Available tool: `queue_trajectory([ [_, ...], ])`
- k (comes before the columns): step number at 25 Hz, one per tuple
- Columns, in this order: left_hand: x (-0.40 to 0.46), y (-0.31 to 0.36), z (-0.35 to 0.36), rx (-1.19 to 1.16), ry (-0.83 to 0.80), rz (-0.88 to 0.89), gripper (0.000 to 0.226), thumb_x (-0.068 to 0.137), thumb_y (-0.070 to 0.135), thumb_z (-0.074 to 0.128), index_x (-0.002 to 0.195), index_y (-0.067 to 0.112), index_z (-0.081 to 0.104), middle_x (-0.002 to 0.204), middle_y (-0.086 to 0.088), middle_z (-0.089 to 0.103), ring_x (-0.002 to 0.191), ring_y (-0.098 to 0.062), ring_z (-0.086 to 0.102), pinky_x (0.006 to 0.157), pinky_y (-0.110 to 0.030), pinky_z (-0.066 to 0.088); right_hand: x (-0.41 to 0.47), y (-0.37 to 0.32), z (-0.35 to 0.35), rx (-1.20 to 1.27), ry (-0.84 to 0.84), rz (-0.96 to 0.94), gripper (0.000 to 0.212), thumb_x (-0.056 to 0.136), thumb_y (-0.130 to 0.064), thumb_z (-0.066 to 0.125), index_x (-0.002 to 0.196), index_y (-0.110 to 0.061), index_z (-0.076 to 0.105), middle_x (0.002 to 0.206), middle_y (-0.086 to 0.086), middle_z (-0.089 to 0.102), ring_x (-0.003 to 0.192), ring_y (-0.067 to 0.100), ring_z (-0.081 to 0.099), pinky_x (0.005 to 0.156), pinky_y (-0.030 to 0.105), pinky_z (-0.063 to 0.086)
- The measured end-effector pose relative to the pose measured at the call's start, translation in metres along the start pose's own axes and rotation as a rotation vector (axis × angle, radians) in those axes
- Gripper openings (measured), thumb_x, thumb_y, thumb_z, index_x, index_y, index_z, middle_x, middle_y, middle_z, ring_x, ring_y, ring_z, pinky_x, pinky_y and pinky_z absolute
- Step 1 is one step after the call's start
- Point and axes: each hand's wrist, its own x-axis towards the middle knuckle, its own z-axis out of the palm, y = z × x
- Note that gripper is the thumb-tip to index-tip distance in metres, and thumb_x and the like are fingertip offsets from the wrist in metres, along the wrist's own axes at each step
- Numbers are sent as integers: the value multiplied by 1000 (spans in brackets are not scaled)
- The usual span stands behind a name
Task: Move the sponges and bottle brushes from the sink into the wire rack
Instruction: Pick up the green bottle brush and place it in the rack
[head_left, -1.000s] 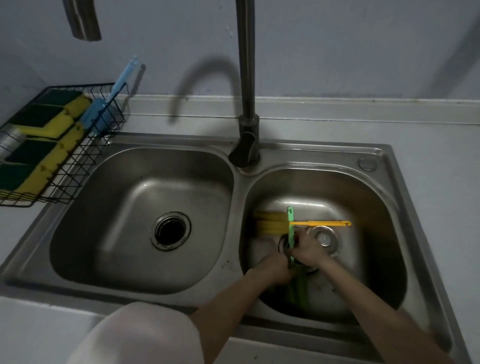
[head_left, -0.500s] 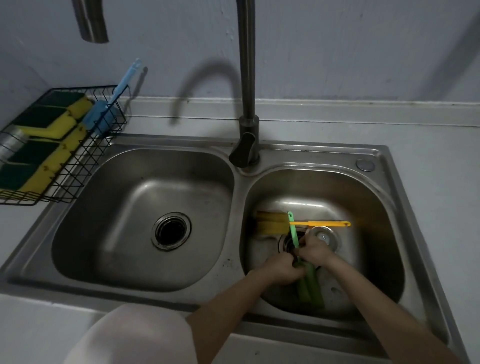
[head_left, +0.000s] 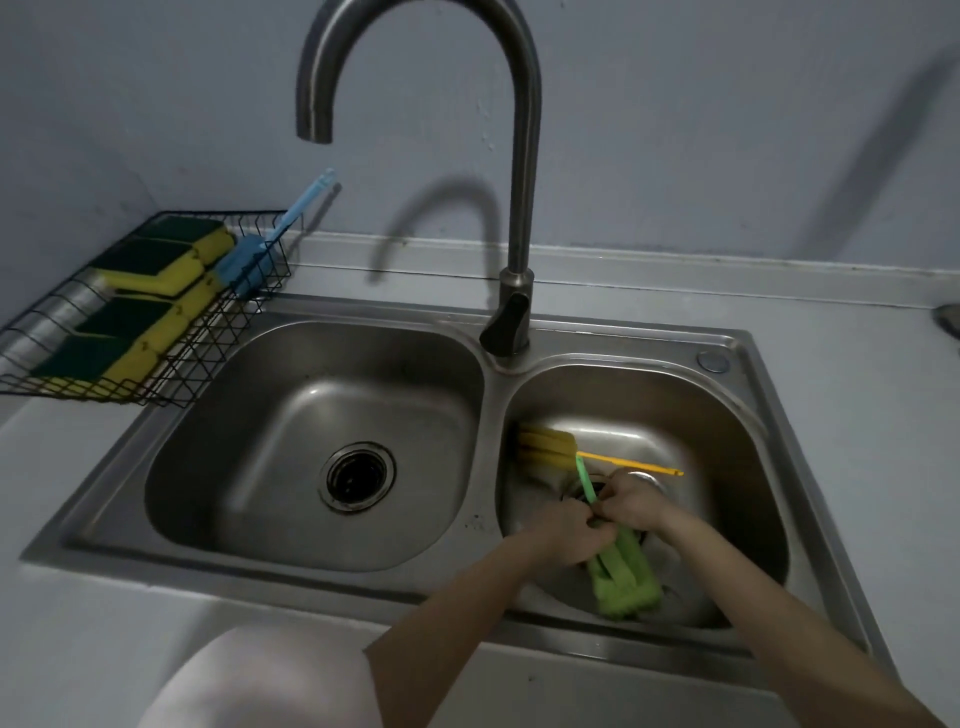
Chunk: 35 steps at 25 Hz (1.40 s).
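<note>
Left hand (head_left: 563, 532) and right hand (head_left: 636, 501) reaching into right basin of steel sink (head_left: 737, 410), both clenched on green plastic bottle brush (head_left: 621, 571), forearms angled inward

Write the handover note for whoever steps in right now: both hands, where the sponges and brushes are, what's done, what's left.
Left hand and right hand: both closed on the green sponge-headed bottle brush, low in the right basin of the steel double sink.
Yellow sponge-headed bottle brush: lying loose on that basin's floor, handle pointing right.
Black wire rack on the counter to the left: holds the yellow-and-green sponges and the blue bottle brush.
Done: sponges and blue brush racked; left basin shows nothing in it.
Left: carry the green brush to the rack, then the yellow one.
</note>
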Motion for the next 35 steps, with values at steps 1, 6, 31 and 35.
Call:
queue_trajectory([
  [1, -6, 1, -2, -9, 23, 14, 48, 88, 36, 43, 99, -6, 61, 113, -29, 62, 111, -38, 56, 89, -37, 45, -5, -4, -2, -5, 1, -12, 30, 86, -18, 56, 112, -6, 66, 103, 13, 66, 80, 15, 56, 43, 5, 31],
  [6, -22, 5, -12, -81, 57, 54, 39, 91, 33, 45, 80, 1, 64, 94, -24, 67, 100, -35, 65, 51, -16, 42, -22, -19, -13, 1, -23, 16, 14, 84, -20, 60, 89, -8, 64, 81, 6, 55, 69, 13, 52, 56, 24, 39],
  [31, -154, -147, -176, -235, 545, 76, 34, 82, 24, 65, 112, 7, 59, 115, -15, 63, 105, -26, 59, 87, -31, 47, -47, -256, 54, 515, 197, -313, 11, 90, -11, 53, 98, -12, 45, 70, 0, 56, 60, 10, 56, 55, 21, 46],
  [35, -174, -176, -215, -247, 612, 104, 36, 84, 20, 62, 117, 8, 57, 120, -12, 57, 110, -26, 57, 87, -29, 44, -43, -307, 63, 571, 227, -388, 13, 91, -12, 51, 79, -15, 48, 72, 4, 57, 61, 12, 57, 61, 24, 49],
])
